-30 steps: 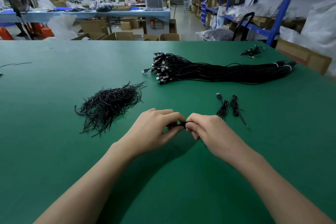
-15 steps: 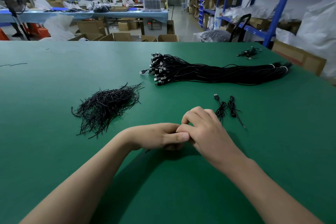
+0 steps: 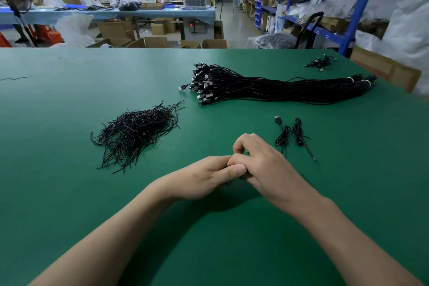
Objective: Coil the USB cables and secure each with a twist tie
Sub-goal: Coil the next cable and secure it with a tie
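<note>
- Our left hand (image 3: 204, 176) and right hand (image 3: 262, 162) are closed together; anything between them is hidden from us.
- The far tangle (image 3: 321, 62) is too small for us to identify.

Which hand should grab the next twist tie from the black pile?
Left, probably. The left hand is on the same side as the pile of twist ties, with nothing lying between them. The right hand sits nearer the two coiled cables and would have to cross over the left.

Green table (image 3: 58, 193), cable bundle (image 3: 278, 90), twist ties (image 3: 137, 130), coiled cables (image 3: 283, 136)
</note>
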Available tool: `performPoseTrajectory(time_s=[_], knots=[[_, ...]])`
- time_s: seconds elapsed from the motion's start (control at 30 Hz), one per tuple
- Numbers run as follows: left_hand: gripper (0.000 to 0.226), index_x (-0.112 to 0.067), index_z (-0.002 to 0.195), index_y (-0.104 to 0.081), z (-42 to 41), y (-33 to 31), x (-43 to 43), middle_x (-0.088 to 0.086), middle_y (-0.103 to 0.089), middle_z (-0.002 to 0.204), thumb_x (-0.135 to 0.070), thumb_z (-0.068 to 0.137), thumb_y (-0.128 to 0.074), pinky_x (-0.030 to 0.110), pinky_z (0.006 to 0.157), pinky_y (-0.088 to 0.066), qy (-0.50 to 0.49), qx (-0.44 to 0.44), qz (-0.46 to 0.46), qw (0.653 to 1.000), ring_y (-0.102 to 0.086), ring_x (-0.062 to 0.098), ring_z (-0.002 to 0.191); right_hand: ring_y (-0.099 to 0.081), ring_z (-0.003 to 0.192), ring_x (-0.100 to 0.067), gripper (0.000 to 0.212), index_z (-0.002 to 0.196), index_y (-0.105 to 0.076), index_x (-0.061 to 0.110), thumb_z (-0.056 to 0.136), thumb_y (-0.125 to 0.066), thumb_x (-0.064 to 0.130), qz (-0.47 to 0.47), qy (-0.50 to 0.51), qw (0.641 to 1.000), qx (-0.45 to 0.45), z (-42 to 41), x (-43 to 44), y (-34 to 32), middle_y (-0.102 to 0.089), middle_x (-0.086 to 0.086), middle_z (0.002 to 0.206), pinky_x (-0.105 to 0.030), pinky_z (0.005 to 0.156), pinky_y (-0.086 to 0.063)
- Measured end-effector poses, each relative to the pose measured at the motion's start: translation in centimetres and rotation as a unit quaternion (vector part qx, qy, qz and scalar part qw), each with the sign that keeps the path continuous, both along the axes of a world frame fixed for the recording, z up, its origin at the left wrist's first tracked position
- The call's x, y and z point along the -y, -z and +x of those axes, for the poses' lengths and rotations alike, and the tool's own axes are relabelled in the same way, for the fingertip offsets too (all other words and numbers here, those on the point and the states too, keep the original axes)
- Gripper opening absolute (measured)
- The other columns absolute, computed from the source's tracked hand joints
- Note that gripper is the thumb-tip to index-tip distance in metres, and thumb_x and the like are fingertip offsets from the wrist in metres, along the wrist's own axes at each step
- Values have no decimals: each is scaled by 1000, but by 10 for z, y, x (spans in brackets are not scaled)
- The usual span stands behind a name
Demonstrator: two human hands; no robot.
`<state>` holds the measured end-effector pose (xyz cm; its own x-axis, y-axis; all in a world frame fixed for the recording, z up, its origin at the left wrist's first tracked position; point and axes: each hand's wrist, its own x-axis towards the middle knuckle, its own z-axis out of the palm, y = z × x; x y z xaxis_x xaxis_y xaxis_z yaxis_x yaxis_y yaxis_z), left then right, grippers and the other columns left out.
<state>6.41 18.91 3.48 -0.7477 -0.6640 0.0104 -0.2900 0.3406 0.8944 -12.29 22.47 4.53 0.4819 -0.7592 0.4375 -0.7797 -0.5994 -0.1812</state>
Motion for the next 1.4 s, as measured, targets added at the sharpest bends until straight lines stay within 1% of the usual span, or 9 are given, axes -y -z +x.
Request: performPoseTrajectory(time_s=[0.13, 0.33, 0.5, 0.6, 0.8, 0.93, 1.07, 1.23, 1.4], knots=[[38, -15, 83, -48, -2, 4, -4, -12, -37, 69, -44, 103, -33, 19, 59, -32, -11, -63, 69, 996, -31, 8, 62, -38, 73, -9, 21, 89, -55, 13, 97, -50, 32, 32, -1, 999, 17, 1, -2, -2, -49, 2, 103, -41, 60, -47], [45, -13, 82, -51, -1, 3, -4, -13, -33, 66, -47, 104, -31, 16, 56, -29, 7, -68, 89, 994, -27, 7, 60, -53, 74, -17, 31, 107, -49, 14, 106, -36, 42, 91, 18, 994, -61, 4, -4, -6, -41, 5, 110, -41, 70, -49], [62, 2, 97, -61, -2, 5, -3, -7, -34, 68, -52, 105, -32, 19, 56, -31, 4, 3, 85, 996, -29, 11, 61, -58, 84, -9, 16, 104, -36, 31, 104, -40, 46, 175, -11, 984, -10, -4, -6, -4, -44, 15, 103, -35, 77, -46], [53, -10, 88, -59, -3, 4, -5, -6, -35, 68, -55, 100, -33, 21, 56, -32, 3, 33, 87, 996, -30, 12, 60, -56, 85, -9, 16, 102, -34, 36, 101, -47, 46, 195, -22, 980, 2, -8, -4, -3, -45, 17, 104, -36, 77, -46], [38, -23, 79, -47, -5, 2, -6, -7, -37, 71, -45, 108, -34, 24, 60, -35, -23, 27, 55, 998, -33, 12, 64, -53, 105, -3, 54, 122, -48, 35, 78, -77, 51, 159, 9, 983, 96, -19, 7, -4, -47, 22, 110, -27, 92, -44], [40, -21, 77, -46, -9, 3, -3, -13, -39, 68, -44, 108, -34, 25, 63, -36, -64, 28, 11, 997, -35, 12, 65, -51, 117, 1, 78, 132, -52, 36, 65, -88, 52, 160, 17, 969, 188, -28, 7, -5, -51, 21, 118, -8, 95, -36], [40, -20, 77, -44, -1, 3, 4, -15, -37, 63, -42, 109, -35, 25, 56, -31, -116, 13, 13, 993, -32, 10, 58, -57, 113, -5, 69, 124, -59, 37, 63, -86, 54, 135, 25, 947, 291, -37, 7, -6, -61, 15, 112, -7, 91, -37], [42, -25, 72, -44, -9, 9, 0, -9, -30, 62, -46, 108, -38, 25, 45, -23, -130, -22, 92, 987, -24, 12, 52, -59, 102, -7, 57, 118, -60, 34, 70, -83, 54, 116, 37, 957, 262, -29, 7, 7, -57, 15, 107, -9, 85, -39], [40, -20, 77, -42, -8, 6, 4, -9, -27, 60, -43, 109, -35, 20, 42, -21, -216, -109, 123, 962, -20, 11, 49, -53, 100, -11, 53, 109, -52, 23, 77, -75, 59, -51, 184, 919, 345, -19, 7, 12, -46, 10, 108, -18, 85, -40]])
